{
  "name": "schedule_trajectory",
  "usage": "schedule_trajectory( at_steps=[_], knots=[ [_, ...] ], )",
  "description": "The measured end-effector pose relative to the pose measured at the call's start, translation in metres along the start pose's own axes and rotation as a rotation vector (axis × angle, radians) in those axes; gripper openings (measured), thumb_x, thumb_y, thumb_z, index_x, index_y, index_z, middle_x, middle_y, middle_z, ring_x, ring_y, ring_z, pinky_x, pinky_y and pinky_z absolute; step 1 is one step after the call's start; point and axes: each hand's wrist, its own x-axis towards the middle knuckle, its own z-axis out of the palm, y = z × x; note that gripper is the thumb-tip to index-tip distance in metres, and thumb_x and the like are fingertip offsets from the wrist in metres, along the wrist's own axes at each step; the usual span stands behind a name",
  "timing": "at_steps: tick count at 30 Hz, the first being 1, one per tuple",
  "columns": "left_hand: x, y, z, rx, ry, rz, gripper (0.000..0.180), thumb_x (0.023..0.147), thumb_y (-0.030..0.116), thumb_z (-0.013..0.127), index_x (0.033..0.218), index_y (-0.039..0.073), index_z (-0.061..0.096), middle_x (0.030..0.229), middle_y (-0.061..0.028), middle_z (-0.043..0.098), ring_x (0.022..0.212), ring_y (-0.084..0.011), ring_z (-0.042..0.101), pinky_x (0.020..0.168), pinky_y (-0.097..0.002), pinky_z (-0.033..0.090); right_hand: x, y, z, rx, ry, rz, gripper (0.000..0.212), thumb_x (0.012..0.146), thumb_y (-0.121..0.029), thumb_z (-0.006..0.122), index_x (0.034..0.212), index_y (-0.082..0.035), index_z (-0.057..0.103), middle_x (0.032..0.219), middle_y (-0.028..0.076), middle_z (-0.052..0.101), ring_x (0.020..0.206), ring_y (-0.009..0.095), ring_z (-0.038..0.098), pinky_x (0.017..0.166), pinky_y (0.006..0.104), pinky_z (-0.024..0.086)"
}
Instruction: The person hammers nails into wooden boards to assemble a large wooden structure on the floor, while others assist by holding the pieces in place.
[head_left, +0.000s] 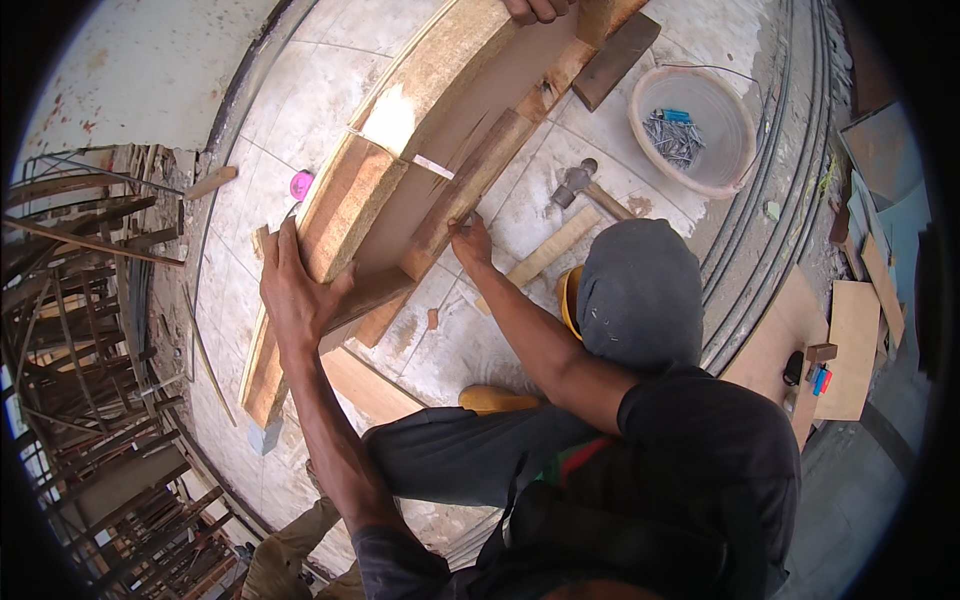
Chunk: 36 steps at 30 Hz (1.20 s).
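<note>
A long box-like wooden frame (352, 190) of thick planks runs from the lower left to the top. My left hand (298, 285) grips its left side, fingers over the outer edge and thumb toward the inside. My right hand (472, 243) is closed at the right-hand plank (445, 225), its fingertips on the edge; their undersides are hidden. A thin pale strip (432, 166) bridges the frame's gap. At the top, another person's hand (538, 10) rests on the same frame. A hammer (580, 185) lies on the floor right of my right hand.
A tub (688, 130) with nails stands beyond the hammer. A loose wood strip (555, 245) lies near my grey-trousered knee (640, 295). A pink round object (301, 185) sits left of the frame. Long rods (770, 200) run along the right; another person's trouser leg (285, 555) is at lower left.
</note>
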Motion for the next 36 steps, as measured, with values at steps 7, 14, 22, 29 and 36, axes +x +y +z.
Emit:
schedule_trajectory(
  at_steps=[7, 14, 22, 29, 36],
  knots=[
    [0.009, 0.012, -0.002, -0.149, -0.124, -0.135, 0.094, 0.059, 0.032, 0.092, 0.136, -0.003, 0.051, 0.124, -0.0243, 0.059, 0.114, -0.0419, 0.059, 0.097, -0.0479, 0.050, 0.024, 0.022, -0.005, -0.007, 0.092, 0.009, 0.059, 0.093, -0.032, 0.068, 0.139, -0.001, 0.048, 0.106, 0.020, 0.070, 0.091, 0.031, 0.070, 0.084, 0.0428, 0.053],
    [0.002, 0.006, -0.007, -0.106, -0.057, -0.109, 0.100, 0.062, 0.049, 0.090, 0.136, -0.005, 0.050, 0.121, -0.0245, 0.059, 0.109, -0.0409, 0.059, 0.094, -0.0485, 0.048, 0.011, 0.032, 0.013, 0.112, -0.015, -0.024, 0.062, 0.100, -0.036, 0.060, 0.146, -0.002, 0.036, 0.099, 0.016, 0.067, 0.083, 0.021, 0.064, 0.073, 0.0355, 0.053],
    [0.000, 0.006, -0.008, -0.031, -0.055, -0.076, 0.098, 0.071, 0.065, 0.077, 0.134, -0.005, 0.049, 0.126, -0.0247, 0.055, 0.118, -0.0414, 0.053, 0.104, -0.0521, 0.039, -0.013, 0.022, 0.021, 0.285, -0.101, 0.118, 0.065, 0.104, -0.045, 0.048, 0.151, -0.004, 0.028, 0.116, 0.022, 0.062, 0.099, 0.029, 0.063, 0.081, 0.0398, 0.053],
    [0.013, 0.012, -0.012, -0.150, -0.161, -0.151, 0.095, 0.072, 0.067, 0.073, 0.131, -0.003, 0.049, 0.121, -0.0202, 0.056, 0.112, -0.0369, 0.054, 0.097, -0.0485, 0.038, 0.001, 0.021, 0.019, 0.087, -0.184, 0.101, 0.058, 0.102, -0.042, 0.049, 0.145, -0.004, 0.039, 0.116, 0.025, 0.066, 0.103, 0.038, 0.066, 0.089, 0.0477, 0.051],
    [0.014, 0.008, -0.013, -0.146, -0.206, -0.187, 0.098, 0.068, 0.069, 0.076, 0.129, -0.003, 0.051, 0.120, -0.0191, 0.058, 0.111, -0.0354, 0.055, 0.094, -0.0473, 0.040, -0.006, -0.035, -0.004, -0.308, -0.415, -0.218, 0.050, 0.100, -0.037, 0.052, 0.137, -0.003, 0.049, 0.116, 0.023, 0.067, 0.102, 0.036, 0.067, 0.087, 0.0469, 0.051]
  ],
)
